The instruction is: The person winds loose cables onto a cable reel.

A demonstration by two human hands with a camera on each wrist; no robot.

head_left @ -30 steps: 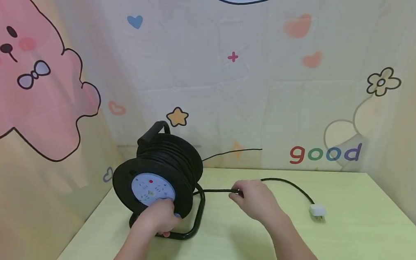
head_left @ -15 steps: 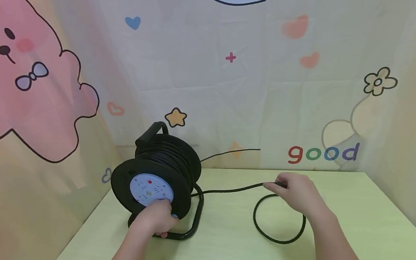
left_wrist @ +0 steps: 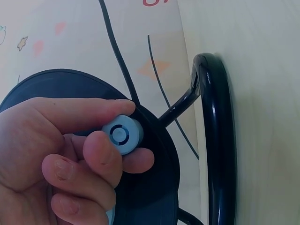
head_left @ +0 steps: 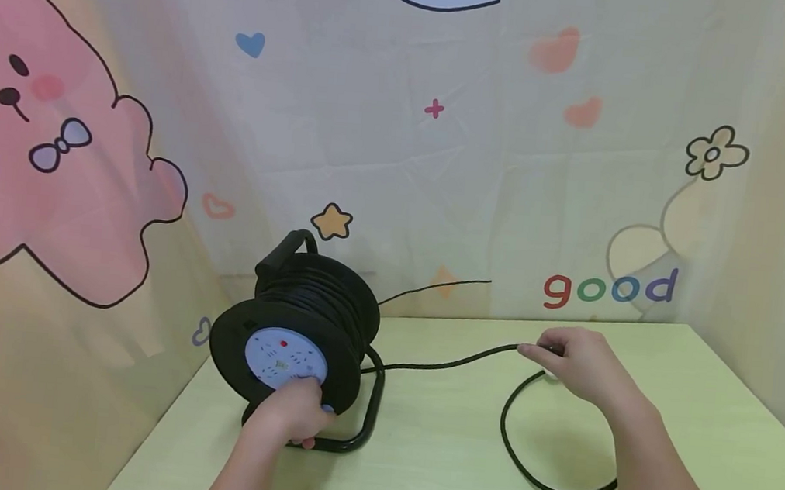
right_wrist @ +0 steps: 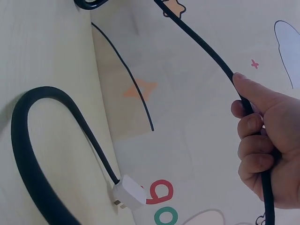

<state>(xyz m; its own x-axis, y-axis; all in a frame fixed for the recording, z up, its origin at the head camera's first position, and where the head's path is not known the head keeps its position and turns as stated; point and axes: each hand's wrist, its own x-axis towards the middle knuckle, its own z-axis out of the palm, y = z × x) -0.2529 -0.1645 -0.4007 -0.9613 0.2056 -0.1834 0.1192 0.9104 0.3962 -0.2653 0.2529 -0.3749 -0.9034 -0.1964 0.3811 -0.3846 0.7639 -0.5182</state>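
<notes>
A black cable reel [head_left: 290, 290] stands tilted on its tube frame [head_left: 372, 414] at the left of the table. Its pale blue socket panel [head_left: 281, 356] faces me. My left hand [head_left: 297, 409] pinches the round pale blue knob [left_wrist: 124, 134] on the reel's front disc. To the right, the black cable [head_left: 438, 364] runs from the reel into my right hand [head_left: 581, 366], whose fingers wrap round it. Past that hand the cable curves in a loop [head_left: 511, 446] toward me. The white plug [right_wrist: 130, 191] at its end is mostly hidden behind the hand in the head view.
The pale green table [head_left: 444, 452] ends at a printed cloth backdrop [head_left: 467, 189] close behind the reel. Another printed wall [head_left: 76, 342] stands close at the left. The reel's carrying handle [head_left: 287, 253] sticks up at the top.
My right hand has moved right, holding the cable, and the cable beyond it now bends in a loop toward me. My left hand stays on the knob, and the reel has not visibly shifted.
</notes>
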